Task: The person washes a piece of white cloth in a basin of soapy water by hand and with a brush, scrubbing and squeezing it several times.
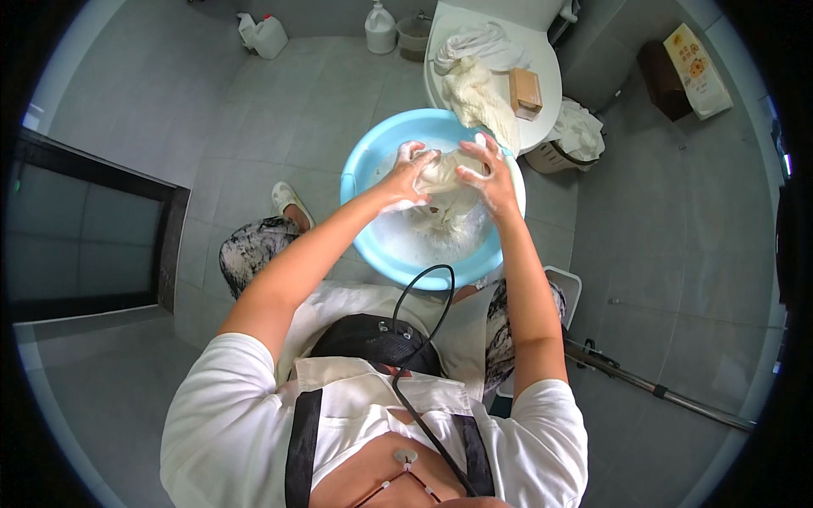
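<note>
A light-blue round basin in front of me holds foamy water. Over it, my left hand and my right hand grip a wet cream-coloured cloth stretched between them. Suds coat the fingers of both hands. The fingers are curled against the fabric, and part of the grip is hidden by the cloth and foam. Lower down, more of the pale fabric hangs into the suds. What kind of garment it is, I cannot tell.
A toilet lid behind the basin bears a cream knit, white cloth and a brown box. Beside it stands a basket with white material. White jugs stand by the far wall. A black cable loops near the basin.
</note>
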A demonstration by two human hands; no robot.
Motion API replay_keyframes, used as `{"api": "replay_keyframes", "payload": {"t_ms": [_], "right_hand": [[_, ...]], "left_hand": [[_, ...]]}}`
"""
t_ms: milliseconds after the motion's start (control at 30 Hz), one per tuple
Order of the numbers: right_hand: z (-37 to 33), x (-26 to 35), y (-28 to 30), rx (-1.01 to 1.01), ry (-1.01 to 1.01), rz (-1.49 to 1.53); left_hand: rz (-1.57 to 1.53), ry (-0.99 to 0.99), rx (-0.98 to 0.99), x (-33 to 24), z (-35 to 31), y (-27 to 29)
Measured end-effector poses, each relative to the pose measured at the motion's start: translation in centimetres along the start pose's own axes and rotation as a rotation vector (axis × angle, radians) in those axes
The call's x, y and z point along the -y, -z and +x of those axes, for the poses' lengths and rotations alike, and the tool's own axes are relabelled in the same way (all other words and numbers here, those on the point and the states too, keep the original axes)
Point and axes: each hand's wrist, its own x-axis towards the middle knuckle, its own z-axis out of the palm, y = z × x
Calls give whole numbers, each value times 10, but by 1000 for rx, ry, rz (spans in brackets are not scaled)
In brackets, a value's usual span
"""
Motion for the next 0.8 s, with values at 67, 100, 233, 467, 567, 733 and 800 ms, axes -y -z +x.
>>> {"api": "replay_keyframes", "payload": {"t_ms": [67, 100, 233, 467, 567, 733, 800], "right_hand": [[-2, 2, -4, 106, 88, -284], [-6, 3, -6, 99, 293, -509], [-22, 4, -10, 192, 116, -881], [-1, -37, 17, 135, -459, 340], [-2, -48, -8, -109, -478, 686], [-9, -21, -46, -401, -190, 309], [-21, 2, -63, -383, 236, -68]], "left_hand": [[102, -11, 130, 10, 7, 4], [183, -43, 68, 16, 9, 1], [178, -29, 90, 25, 15, 20], [-1287, 424, 57, 31, -6, 17], [-1735, 489, -11, 14, -14, 1], [-1612, 533, -389, 4, -5, -25], [-1731, 555, -323, 11, 5, -29]]}}
